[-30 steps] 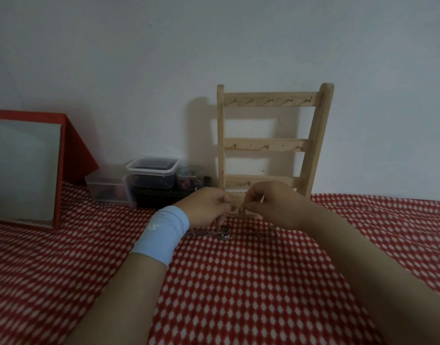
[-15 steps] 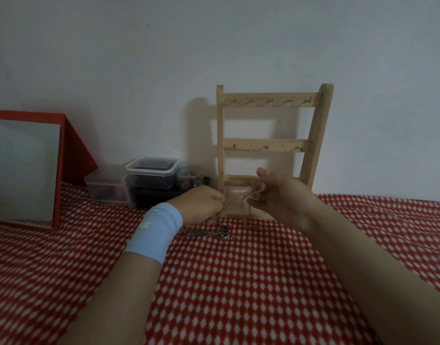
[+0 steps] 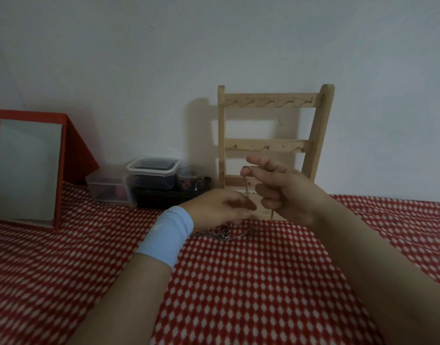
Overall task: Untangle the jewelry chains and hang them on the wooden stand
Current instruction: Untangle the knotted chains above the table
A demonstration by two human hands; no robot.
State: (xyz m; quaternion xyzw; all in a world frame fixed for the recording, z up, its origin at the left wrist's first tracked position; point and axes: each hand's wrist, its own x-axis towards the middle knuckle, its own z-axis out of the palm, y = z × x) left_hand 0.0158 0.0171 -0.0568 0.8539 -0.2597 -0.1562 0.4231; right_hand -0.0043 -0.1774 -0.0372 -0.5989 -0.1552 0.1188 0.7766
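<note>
A wooden stand (image 3: 318, 135) with three hook rails stands against the wall; its hooks look bare. My right hand (image 3: 283, 192) is raised in front of its lower rail and pinches the top of a thin chain (image 3: 245, 185) that hangs down. My left hand (image 3: 219, 207), with a light blue wristband, pinches the lower part of that chain just above the cloth. A small heap of silver chains (image 3: 221, 234) lies on the red checked cloth right under my left hand.
A red-framed mirror (image 3: 27, 168) leans at the far left. Clear plastic boxes (image 3: 151, 175) and a small jar (image 3: 189, 180) sit on a dark tray left of the stand. The red checked cloth (image 3: 239, 282) covers the whole surface.
My right hand has risen with one chain end, pulling the chain from nearly level to nearly upright. My left hand stayed low near the heap.
</note>
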